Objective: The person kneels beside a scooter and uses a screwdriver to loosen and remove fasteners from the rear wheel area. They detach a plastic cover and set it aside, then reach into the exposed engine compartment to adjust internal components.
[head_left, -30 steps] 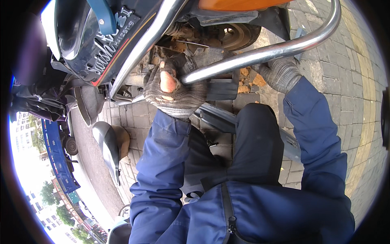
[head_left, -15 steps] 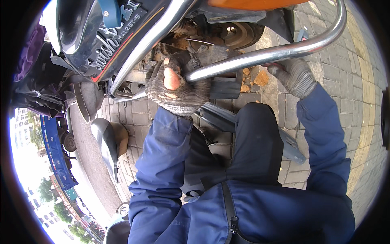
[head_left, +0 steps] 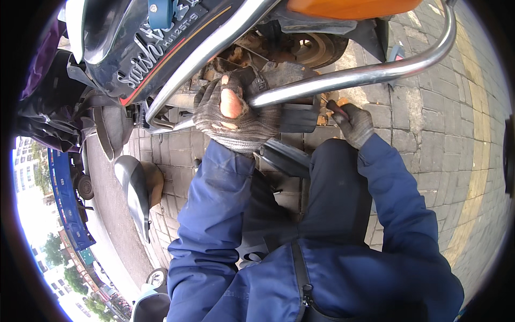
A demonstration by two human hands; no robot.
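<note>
The left hand's fingers, in a torn, grey ribbed-knit glove, curl away from view at the polished chrome tube. Their tips are hidden, so I cannot tell whether the left hand wraps the tube or presses on a part behind it. The right hand, gloved alike, pinches a slim, dark tool with a hint of reddish colour between thumb and fingers; its exact shape is too small to make out. It lies just right of the long, dark grey block below the tube, near some crumbly, orange-brown clumps.

The tool is probably light and stiff, best taken by its thicker end. The tube looks rigid, firmly mounted and smooth enough to slip under knit; its straight run right of the left hand offers a good hold. The clumps would likely break if squeezed.

Behind the tube sit a dusty, rough grey metal part and a brown-coated wheel. Farther out, a curved, silver-and-black plastic shell rests on grey paving.
</note>
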